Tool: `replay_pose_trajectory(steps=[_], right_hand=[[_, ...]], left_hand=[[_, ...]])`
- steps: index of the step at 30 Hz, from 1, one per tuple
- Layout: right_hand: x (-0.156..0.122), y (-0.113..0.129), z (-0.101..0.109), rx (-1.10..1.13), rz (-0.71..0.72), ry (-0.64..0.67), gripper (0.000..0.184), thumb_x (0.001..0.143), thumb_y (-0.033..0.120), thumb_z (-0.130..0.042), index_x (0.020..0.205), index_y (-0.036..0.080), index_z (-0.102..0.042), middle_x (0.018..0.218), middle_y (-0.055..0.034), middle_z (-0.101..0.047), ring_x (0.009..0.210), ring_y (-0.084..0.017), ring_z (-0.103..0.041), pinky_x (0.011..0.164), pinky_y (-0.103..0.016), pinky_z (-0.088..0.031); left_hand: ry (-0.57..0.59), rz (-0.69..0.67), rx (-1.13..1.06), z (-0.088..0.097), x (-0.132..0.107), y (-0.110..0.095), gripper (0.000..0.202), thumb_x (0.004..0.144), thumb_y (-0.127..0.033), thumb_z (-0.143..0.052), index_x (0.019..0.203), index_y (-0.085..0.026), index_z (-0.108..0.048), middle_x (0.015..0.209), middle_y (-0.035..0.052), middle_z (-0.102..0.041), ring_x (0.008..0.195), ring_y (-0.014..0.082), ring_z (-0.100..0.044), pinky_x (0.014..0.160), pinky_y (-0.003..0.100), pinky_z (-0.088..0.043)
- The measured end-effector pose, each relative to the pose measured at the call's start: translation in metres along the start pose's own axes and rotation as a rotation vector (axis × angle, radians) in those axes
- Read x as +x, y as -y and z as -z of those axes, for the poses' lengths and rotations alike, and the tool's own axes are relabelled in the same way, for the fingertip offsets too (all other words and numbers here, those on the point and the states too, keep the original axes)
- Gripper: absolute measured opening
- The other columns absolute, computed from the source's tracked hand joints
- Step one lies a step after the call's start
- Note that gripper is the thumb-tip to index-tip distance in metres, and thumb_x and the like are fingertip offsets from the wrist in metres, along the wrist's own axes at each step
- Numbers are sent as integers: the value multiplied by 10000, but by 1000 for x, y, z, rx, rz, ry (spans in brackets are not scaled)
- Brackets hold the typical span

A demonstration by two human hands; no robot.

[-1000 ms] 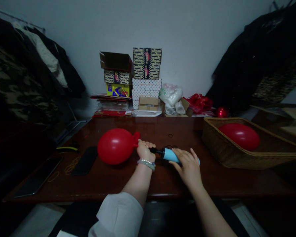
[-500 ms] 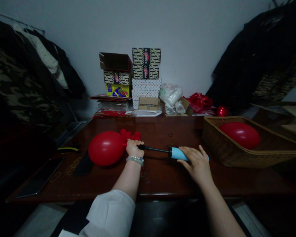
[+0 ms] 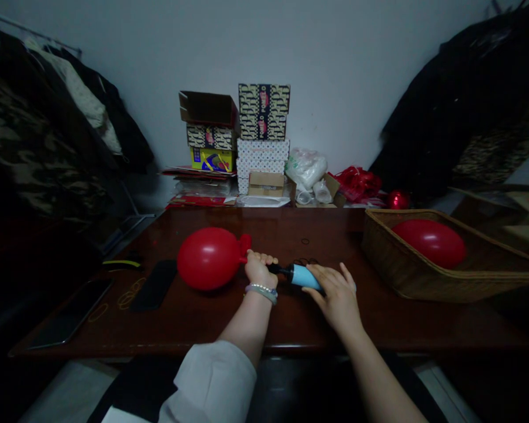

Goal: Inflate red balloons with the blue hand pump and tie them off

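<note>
The person sits at a dark wooden surface (image 3: 291, 320) with both arms stretched over it. The left hand (image 3: 259, 269), a beaded bracelet (image 3: 261, 290) at its wrist, is clenched around the neck of a red balloon (image 3: 208, 259), pinching it onto the black tip of a small hand pump (image 3: 300, 275). The balloon is inflated and rests on the surface just left of that fist, with its rolled lip sticking up beside the knuckles. The right hand (image 3: 337, 296) wraps over the pump's light blue barrel and grasps it, with the fingers spread across the top. The pump lies level between the two hands.

To the right stands a wicker basket (image 3: 379, 261) with a second red balloon (image 3: 429, 242) lying inside it. On the left part of the surface lie a phone (image 3: 73, 314), a flat black object (image 3: 153, 286) and some yellow rubber bands (image 3: 127, 299). Against the wall behind stands a stack of patterned boxes (image 3: 262, 138), with a plastic bag (image 3: 306, 167) just beside it.
</note>
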State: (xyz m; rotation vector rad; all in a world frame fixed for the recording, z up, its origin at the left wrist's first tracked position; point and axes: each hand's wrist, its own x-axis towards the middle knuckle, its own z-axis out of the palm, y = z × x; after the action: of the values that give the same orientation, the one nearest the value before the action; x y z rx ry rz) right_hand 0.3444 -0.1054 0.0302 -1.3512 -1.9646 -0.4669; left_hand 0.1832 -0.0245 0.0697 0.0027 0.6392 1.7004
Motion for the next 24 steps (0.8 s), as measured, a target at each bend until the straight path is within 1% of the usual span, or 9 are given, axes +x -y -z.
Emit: replay_pose_trajectory(steps=[3,9,12,14,18,21,24], right_hand=[[0,-9,4,-9,9,-7,427,896,473,-524,1267,265,-554,1182,-58,-664,1062,-236,-611,1098,-529,-237],[-7,-35,19,-42,5,-36,432,887,498,-534,1260,280,-554,1184,-44,-663,1066,-234,-614,1112,-536,-191],[-10,-44,24,-52,12,-28,447,882,511,-537,1263,278,-551,1182,-39,-663,1068,-234,-611,1108,-526,-209],[-11,-46,24,-47,19,-26,449,882,502,-541,1265,267,-550,1185,-43,-661,1071,-233,-608,1095,-510,-248],[-8,-41,16,-32,19,-34,453,872,461,-573,1267,242,-548,1201,-53,-649,1084,-229,-597,1044,-458,-345],[-4,-30,10,-24,24,-29,450,871,443,-579,1267,231,-548,1205,-60,-647,1083,-230,-594,1027,-447,-371],[-1,-15,5,-11,29,-15,449,877,436,-570,1271,222,-547,1202,-69,-649,1080,-235,-595,1022,-454,-376]], left_hand=[[7,-4,0,-1,6,-8,418,960,-337,-378,581,-209,-257,451,-80,-239,346,68,-280,417,231,-298],[-5,-12,-13,-2,22,-34,418,972,-319,-333,580,-212,-235,429,-81,-234,335,67,-273,410,226,-292],[-21,-16,-19,0,25,-42,415,971,-323,-344,587,-213,-232,424,-86,-231,329,65,-276,414,222,-293],[-29,-21,-26,2,26,-44,414,970,-329,-347,590,-212,-233,424,-87,-229,326,64,-277,414,222,-293],[-26,-27,-37,3,25,-44,412,975,-321,-323,586,-209,-249,428,-82,-239,330,66,-277,411,224,-293],[-14,-20,-34,3,22,-38,418,973,-325,-330,579,-209,-250,432,-79,-247,336,66,-281,413,229,-296],[-10,-10,-27,4,15,-26,419,969,-325,-346,577,-209,-256,433,-79,-247,342,67,-283,419,233,-298]])
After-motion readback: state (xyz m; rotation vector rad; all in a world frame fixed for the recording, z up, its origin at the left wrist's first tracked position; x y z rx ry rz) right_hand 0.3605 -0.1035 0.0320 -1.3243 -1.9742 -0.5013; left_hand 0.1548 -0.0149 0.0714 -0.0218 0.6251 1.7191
